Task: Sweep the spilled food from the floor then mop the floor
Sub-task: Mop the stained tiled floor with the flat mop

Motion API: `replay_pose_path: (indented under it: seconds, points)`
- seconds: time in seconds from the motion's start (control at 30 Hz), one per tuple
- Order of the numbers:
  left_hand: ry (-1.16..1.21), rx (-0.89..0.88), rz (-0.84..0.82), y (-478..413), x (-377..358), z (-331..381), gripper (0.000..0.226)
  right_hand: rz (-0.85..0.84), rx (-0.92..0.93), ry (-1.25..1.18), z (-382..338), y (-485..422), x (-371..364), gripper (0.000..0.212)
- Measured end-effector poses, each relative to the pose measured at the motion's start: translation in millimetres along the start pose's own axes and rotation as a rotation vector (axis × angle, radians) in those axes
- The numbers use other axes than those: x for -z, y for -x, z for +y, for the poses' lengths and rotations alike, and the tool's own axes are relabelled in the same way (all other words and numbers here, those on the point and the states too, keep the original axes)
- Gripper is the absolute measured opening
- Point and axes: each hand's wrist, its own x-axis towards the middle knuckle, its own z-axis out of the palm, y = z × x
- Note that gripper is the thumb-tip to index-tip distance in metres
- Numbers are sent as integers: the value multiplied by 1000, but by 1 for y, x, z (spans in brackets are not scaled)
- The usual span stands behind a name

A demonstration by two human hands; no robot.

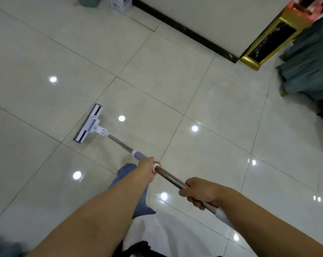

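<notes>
Both grips clamp the mop (120,143) by its pole, left grip (146,166) ahead, right grip (197,193) behind; its head lies flat on the floor (175,80). Once wet, these glossy tiles may cause a slip.

Views: one, the head camera.
Position: on the person's head, above both forearms (105,210).
Direction: forward and steeply down at the tiled floor (212,101).
Nearness: forearms close, filling the lower edge; the mop (88,124) farther out, mid-frame; the black skirting (184,30) farthest, along the top.
Lens: wide-angle; tile joints splay toward the edges.
</notes>
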Motion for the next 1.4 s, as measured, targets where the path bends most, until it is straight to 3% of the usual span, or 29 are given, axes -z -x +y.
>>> replay_pose_path:
  seconds: [0.33, 0.47, 0.67, 0.97, 1.2, 1.4]
  points:
    - [-93, -9, -14, -37, -89, 154, 19, -14, -27, -17, -145, -46, 110, 17]
    - [-100, 7, 9, -51, -127, 188, 12, -23, -23, -7, -173, -59, 151, 16]
    - [-73, 12, 14, -68, -203, 235, 19, -45, -5, 75, -208, -88, 237, 14]
    - [221, -17, 65, -104, -310, 330, 15, -125, 18, 205, -293, -136, 384, 10]
    - [266, -59, 149, -149, -328, 449, 25, -141, 35, 292, -410, -200, 418, 13]
    - [239, -69, 215, -197, -323, 573, 25, -156, 22, 146, -532, -262, 426, 15]
